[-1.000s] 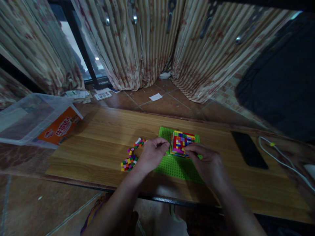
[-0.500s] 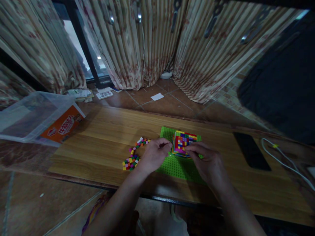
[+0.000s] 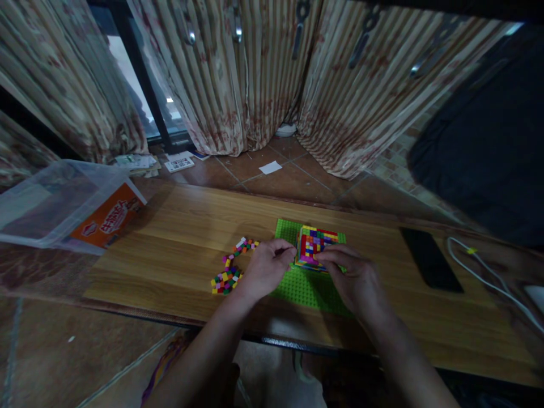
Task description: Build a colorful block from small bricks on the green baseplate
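My left hand (image 3: 266,269) sits at the left edge of the multicoloured brick block (image 3: 317,245), fingers curled, thumb and forefinger pinched; can't tell if there's a brick between them. My right hand (image 3: 355,277) rests on the block's near side, fingertips pressed on its top edge. Block stands on the green baseplate (image 3: 300,286), mid worktop (image 3: 178,238). Loose bricks (image 3: 229,272) just left of my left hand. Phone (image 3: 430,259) and white cable (image 3: 480,271) well off right, clear bin (image 3: 55,201) far left
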{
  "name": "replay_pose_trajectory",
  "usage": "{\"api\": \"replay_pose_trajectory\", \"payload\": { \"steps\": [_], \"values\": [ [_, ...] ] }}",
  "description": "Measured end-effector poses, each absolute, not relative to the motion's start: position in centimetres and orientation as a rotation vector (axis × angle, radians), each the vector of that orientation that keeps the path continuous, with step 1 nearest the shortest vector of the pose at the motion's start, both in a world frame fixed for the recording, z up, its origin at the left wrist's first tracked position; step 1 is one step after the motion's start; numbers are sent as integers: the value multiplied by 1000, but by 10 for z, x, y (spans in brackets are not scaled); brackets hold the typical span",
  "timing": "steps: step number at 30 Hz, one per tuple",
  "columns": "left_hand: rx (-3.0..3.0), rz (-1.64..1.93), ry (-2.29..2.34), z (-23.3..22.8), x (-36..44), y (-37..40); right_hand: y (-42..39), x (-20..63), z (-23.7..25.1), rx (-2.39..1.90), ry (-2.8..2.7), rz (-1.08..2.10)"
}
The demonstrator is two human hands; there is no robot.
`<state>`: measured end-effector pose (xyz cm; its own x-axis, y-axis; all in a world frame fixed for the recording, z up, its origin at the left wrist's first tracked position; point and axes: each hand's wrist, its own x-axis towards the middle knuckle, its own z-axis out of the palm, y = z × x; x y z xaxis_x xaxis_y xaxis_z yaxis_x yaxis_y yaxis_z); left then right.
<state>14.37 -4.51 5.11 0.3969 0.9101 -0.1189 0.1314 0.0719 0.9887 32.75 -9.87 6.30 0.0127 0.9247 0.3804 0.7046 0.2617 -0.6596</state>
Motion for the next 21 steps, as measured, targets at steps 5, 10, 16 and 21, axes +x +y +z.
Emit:
{"api": "replay_pose_trajectory", "payload": {
  "steps": [5, 10, 16, 21],
  "values": [
    [1353, 787, 1036, 54, 142, -45, -99, 328, 63, -1508, -1738, 416],
    [1302, 860, 1022, 55, 141, -44, -100, 333, 61, -1444, -1618, 504],
    [1205, 867, 942, 53, 143, -42, -103, 331, 70, -1455, -1321, 350],
    [1116, 836, 857, 59, 145, -47, -110, 318, 77, -1357, -1445, 457]
  ]
}}
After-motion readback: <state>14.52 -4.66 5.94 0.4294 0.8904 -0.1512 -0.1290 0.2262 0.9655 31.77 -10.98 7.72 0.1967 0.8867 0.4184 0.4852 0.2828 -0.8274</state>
